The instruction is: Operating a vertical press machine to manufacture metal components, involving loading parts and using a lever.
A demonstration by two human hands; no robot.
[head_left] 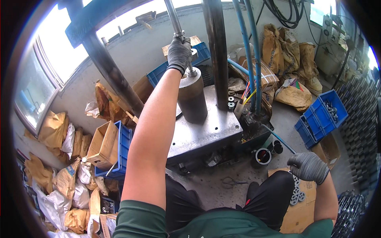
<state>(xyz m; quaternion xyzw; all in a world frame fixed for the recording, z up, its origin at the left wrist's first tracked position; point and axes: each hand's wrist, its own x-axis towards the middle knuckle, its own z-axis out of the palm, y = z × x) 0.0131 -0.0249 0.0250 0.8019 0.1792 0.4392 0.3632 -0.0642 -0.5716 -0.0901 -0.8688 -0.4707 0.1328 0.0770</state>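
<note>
Two grey-gloved hands, left (179, 53) and right (308, 167); one dark steel cylinder (192, 97) on one grey metal press plate (206, 131); four blue plastic crates (322, 115); two blue hoses (251, 47).

Grey knit gloves on left hand (179, 53) and right hand (308, 166). Dark brown cylinder (192, 99) on dull silver steel plate (206, 129). Bright blue crates (321, 117), blue hoses (250, 55), tan paper sacks (293, 55), brown cardboard box (101, 144). Green shirt, black trousers.
</note>
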